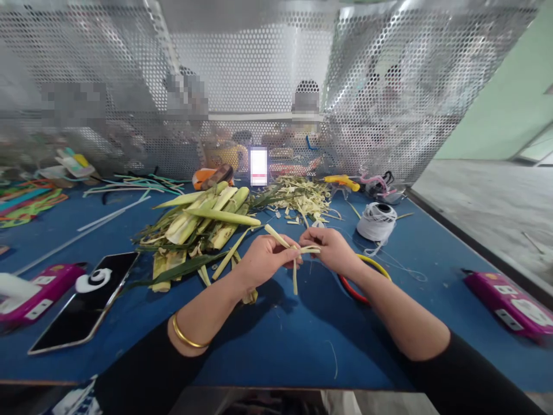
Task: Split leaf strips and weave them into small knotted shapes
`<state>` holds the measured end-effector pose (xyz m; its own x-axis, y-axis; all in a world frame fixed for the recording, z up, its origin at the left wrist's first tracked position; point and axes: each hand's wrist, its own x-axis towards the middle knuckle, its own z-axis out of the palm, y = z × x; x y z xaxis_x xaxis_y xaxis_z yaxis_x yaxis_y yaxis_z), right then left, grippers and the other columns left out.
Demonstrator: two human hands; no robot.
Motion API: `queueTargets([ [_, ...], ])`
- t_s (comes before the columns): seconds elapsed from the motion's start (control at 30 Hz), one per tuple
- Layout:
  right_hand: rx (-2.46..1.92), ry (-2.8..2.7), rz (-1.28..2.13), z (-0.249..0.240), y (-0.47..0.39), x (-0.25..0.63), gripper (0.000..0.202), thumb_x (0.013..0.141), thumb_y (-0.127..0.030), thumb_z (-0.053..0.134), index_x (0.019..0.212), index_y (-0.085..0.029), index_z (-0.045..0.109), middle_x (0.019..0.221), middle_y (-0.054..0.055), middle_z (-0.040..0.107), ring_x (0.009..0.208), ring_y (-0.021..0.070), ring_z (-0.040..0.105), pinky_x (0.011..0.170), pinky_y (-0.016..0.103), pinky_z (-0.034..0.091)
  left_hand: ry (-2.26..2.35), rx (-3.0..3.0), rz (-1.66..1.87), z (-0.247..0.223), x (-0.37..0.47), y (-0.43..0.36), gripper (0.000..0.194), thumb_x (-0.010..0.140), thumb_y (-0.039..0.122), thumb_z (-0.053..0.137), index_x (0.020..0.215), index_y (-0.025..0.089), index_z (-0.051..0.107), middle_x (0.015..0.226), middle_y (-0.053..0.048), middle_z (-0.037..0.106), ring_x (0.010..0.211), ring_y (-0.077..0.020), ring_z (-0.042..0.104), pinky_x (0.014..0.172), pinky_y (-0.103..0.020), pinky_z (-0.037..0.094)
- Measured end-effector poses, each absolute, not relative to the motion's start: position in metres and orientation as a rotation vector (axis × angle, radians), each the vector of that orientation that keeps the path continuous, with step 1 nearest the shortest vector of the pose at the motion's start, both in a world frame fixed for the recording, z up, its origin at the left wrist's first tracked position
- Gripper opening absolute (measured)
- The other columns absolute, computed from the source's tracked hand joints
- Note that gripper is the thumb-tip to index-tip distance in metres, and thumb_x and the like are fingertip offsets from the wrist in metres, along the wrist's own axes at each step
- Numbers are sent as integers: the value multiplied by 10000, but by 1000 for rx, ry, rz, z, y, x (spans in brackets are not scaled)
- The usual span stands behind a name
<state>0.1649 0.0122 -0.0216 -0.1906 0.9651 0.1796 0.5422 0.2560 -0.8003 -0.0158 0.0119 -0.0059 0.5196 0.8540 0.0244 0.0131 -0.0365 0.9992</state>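
My left hand (272,256) pinches some pale green corn husk strips (295,278) that cross one another over the middle of the table. Close beside it, my right hand (326,248) has its fingers closed on the right ends of the same strips. One strip points up and left, another hangs straight down. Left of my hands lies a heap of corn husks (207,216), with long green leaves under it. A pile of shredded husk (302,196) sits beyond my hands. Under my right forearm is a red and yellow ring (354,290), partly hidden.
A white twine spool (377,222) stands at the right, with loose thread around it. A yellow glue gun (343,183) lies behind. At the left are a phone (93,305) and a purple power strip (43,291); another purple power strip (512,302) lies right. A perforated metal screen (268,69) closes the back.
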Motion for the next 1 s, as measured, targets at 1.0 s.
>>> queueTargets([
  [1.0,-1169,-1541,1284,-18,9,159,201,708,-362,632,661,-174,578,562,-21,570,509,99,482,516,239,367,676,1503,755,0,-17,9,152,717,189,656,843,158,576,663,-2,684,652,-138,661,701,-286,524],
])
